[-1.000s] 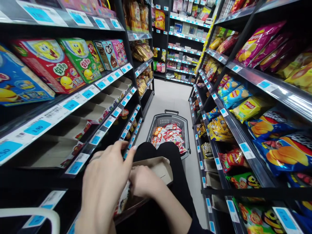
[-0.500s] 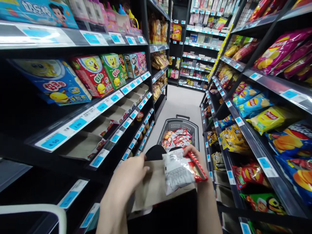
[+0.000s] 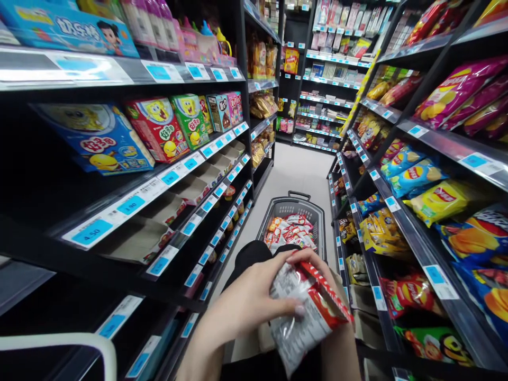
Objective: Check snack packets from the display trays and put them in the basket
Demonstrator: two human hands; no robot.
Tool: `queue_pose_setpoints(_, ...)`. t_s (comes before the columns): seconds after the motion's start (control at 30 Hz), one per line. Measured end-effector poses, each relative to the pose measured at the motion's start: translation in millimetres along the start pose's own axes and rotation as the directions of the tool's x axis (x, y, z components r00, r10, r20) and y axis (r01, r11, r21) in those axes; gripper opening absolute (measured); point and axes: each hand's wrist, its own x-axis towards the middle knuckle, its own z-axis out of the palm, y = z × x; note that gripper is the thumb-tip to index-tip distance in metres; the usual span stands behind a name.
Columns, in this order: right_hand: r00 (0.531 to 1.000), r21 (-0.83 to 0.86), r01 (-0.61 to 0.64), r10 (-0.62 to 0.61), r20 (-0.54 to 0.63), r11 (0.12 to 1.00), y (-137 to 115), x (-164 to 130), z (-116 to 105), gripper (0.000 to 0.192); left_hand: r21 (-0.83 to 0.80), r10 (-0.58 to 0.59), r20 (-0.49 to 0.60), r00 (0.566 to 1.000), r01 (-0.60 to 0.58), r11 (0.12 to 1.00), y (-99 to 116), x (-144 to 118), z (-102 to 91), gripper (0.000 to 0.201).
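My left hand grips a silver-and-red snack bag, its thumb pressed across the printed back. From the right, my right hand holds the same bag along its red striped edge, with its palm hidden behind the bag. Below the hands, a piece of beige cardboard shows over my dark-clothed lap, mostly covered by the bag and arms. Just beyond my knees is a grey shopping basket with several red-and-white snack packets inside.
Shelves with boxed snacks and opened cardboard trays line the left side. Chip bags fill the right shelves. Grey floor runs to a shelf at the back. A white curved bar is at lower left.
My left hand has moved right from the cardboard onto the snack bag. The bag has tilted and come lower, and the cardboard is now largely hidden beneath it.
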Motion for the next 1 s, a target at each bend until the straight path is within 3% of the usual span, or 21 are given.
queue_pose_setpoints(0.07, 0.999, -0.023, -0.001, 0.001, -0.033, 1.0, -3, -2, 3, 0.036, -0.093, -0.032, 0.043, 0.999, 0.035, 0.995, 5, -1, 3.8, 0.07)
queue_pose_setpoints(0.13, 0.987, -0.01, 0.007, -0.009, -0.158, 1.0, -4, -2, 6, 0.048, -0.218, -0.044, 0.02, 0.999, 0.047, 0.975, 6, 1, 7.2, 0.058)
queue_pose_setpoints(0.23, 0.883, -0.017, 0.095, -0.092, -0.459, 0.995, -4, -3, 10, 0.051, -0.413, -0.059, -0.077, 0.995, 0.022, 0.911, 3, 4, 10.8, 0.038)
queue_pose_setpoints(0.27, 0.85, -0.029, 0.138, -0.133, -0.509, 0.99, -5, -4, 12, 0.047, -0.482, -0.069, -0.144, 0.987, -0.009, 0.876, 2, 5, 11.6, 0.034)
queue_pose_setpoints(0.33, 0.858, -0.031, 0.199, -0.19, -0.477, 0.979, -7, -8, 15, 0.042, -0.611, -0.106, -0.335, 0.936, -0.13, 0.781, 4, 7, 13.3, 0.035)
queue_pose_setpoints(0.4, 0.921, -0.056, 0.203, -0.21, -0.328, 0.978, -10, -12, 21, 0.052, -0.686, -0.169, -0.516, 0.84, -0.288, 0.668, 9, 9, 16.2, 0.043)
queue_pose_setpoints(0.47, 0.964, -0.099, 0.164, -0.181, -0.194, 0.981, -12, -15, 30, 0.066, -0.711, -0.228, -0.609, 0.76, -0.395, 0.582, 14, 11, 20.7, 0.053)
queue_pose_setpoints(0.53, 0.973, -0.08, 0.146, -0.158, -0.166, 0.986, -11, -15, 39, 0.075, -0.72, -0.262, -0.635, 0.727, -0.435, 0.54, 17, 14, 26.3, 0.064)
queue_pose_setpoints(0.67, 0.943, 0.08, 0.198, -0.167, -0.289, 0.977, -7, -8, 46, 0.084, -0.702, -0.225, -0.643, 0.732, -0.446, 0.555, 15, 17, 34.2, 0.078)
queue_pose_setpoints(0.73, 0.919, 0.091, 0.229, -0.185, -0.347, 0.969, -4, -6, 42, 0.089, -0.615, -0.167, -0.706, 0.688, -0.479, 0.626, 14, 16, 33.3, 0.087)
queue_pose_setpoints(0.8, 0.9, 0.052, 0.274, -0.237, -0.366, 0.96, -3, -7, 32, 0.082, -0.533, -0.111, -0.747, 0.656, -0.489, 0.691, 14, 14, 28.3, 0.091)
queue_pose_setpoints(0.87, 0.899, -0.043, 0.303, -0.3, -0.32, 0.952, -2, -10, 19, 0.064, -0.524, -0.066, -0.708, 0.703, -0.461, 0.716, 12, 10, 20.2, 0.092)
queue_pose_setpoints(1.0, 0.918, -0.298, 0.299, -0.359, -0.17, 0.907, -4, -19, -12, 0.024, -0.579, 0.009, -0.477, 0.879, -0.321, 0.749, 4, 1, 0.9, 0.082)
